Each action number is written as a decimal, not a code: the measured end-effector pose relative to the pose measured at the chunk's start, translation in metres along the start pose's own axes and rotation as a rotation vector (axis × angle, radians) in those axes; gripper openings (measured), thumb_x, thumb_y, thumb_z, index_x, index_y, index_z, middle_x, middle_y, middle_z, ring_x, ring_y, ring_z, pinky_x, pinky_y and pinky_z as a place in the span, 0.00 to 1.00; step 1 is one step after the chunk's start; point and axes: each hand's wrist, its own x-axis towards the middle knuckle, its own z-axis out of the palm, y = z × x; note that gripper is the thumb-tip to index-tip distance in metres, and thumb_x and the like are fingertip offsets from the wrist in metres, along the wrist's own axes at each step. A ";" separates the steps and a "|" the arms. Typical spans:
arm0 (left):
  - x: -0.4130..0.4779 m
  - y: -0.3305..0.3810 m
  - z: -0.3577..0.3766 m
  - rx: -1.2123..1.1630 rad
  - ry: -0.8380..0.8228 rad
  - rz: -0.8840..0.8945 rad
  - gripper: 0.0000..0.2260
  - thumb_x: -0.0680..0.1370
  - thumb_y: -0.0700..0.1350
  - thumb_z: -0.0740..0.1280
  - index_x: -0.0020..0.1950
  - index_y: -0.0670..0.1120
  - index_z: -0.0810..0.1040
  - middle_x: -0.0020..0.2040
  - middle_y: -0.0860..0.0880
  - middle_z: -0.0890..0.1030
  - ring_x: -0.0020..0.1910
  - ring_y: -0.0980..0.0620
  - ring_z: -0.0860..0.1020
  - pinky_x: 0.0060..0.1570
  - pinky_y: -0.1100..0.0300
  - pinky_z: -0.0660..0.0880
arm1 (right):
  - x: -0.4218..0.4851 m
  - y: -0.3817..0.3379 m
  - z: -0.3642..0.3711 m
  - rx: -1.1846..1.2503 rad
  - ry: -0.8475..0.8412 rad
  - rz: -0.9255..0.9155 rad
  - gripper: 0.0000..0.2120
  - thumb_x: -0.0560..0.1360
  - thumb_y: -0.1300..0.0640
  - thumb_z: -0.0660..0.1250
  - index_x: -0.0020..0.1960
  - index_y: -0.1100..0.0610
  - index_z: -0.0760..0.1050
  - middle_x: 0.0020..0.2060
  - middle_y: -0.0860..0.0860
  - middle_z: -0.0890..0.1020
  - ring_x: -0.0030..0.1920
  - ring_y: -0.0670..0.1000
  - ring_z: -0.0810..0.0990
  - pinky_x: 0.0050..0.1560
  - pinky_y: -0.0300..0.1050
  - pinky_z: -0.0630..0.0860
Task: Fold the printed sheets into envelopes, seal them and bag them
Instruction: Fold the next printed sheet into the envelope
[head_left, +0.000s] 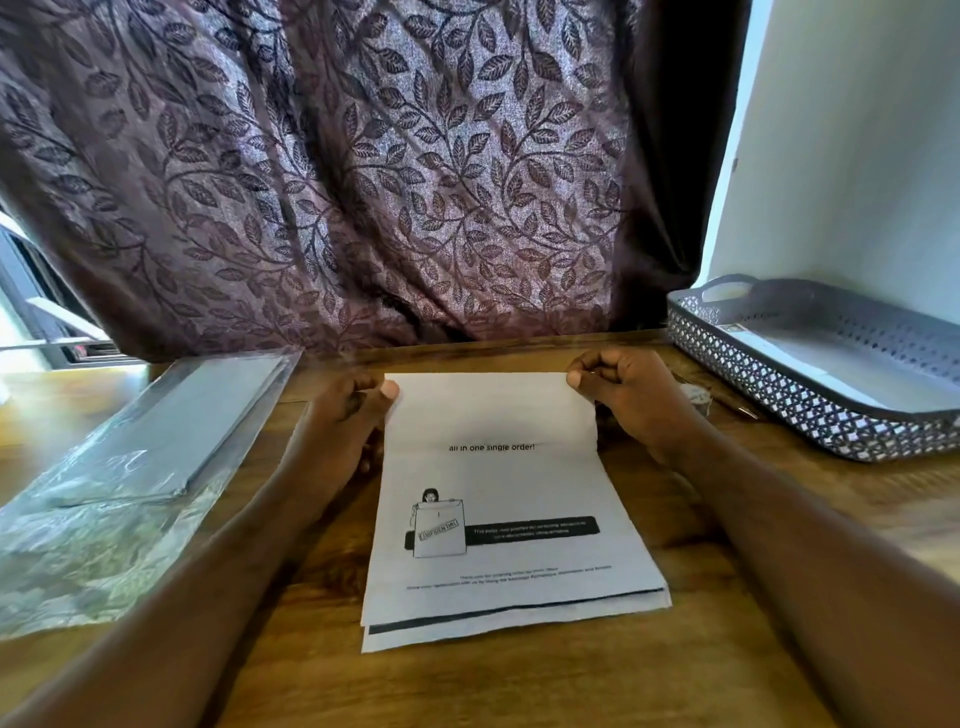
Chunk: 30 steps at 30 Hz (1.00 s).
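So over at the left edge of the frame there's a crinkly clear plastic bag lying on the brown wooden table, with a flat grey stack inside it. Just right of that, the left hand has thumb and fingers pinched on the upper left corner of the white printed paper sheet. That sheet sits dead centre. Its near part is flat on the table and its far third is lifted along a crease. A second sheet with a dark band peeks out under its bottom edge. The right hand is curled tight, pinching the upper right corner. At the far right is a grey perforated plastic basket tray with white paper in it. A purple leaf-patterned curtain fills the top.
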 end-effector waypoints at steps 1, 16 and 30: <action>-0.001 0.001 0.001 0.033 -0.027 0.000 0.16 0.77 0.60 0.64 0.50 0.48 0.79 0.40 0.44 0.84 0.35 0.43 0.82 0.32 0.54 0.75 | 0.000 -0.002 0.001 0.011 -0.001 0.006 0.04 0.78 0.58 0.71 0.45 0.54 0.82 0.34 0.48 0.83 0.34 0.45 0.78 0.39 0.45 0.77; -0.003 0.002 0.002 -0.046 -0.150 -0.001 0.07 0.78 0.42 0.71 0.55 0.50 0.82 0.45 0.58 0.87 0.44 0.57 0.86 0.39 0.66 0.80 | -0.001 -0.013 0.007 0.312 0.034 0.058 0.07 0.78 0.59 0.70 0.54 0.60 0.81 0.44 0.51 0.87 0.43 0.45 0.86 0.42 0.38 0.81; -0.004 0.005 0.001 -0.429 -0.077 -0.205 0.10 0.79 0.35 0.67 0.60 0.42 0.80 0.51 0.42 0.86 0.48 0.41 0.86 0.45 0.50 0.84 | -0.004 -0.010 0.011 0.453 -0.187 0.198 0.11 0.78 0.68 0.67 0.57 0.58 0.81 0.52 0.55 0.87 0.53 0.56 0.86 0.53 0.53 0.82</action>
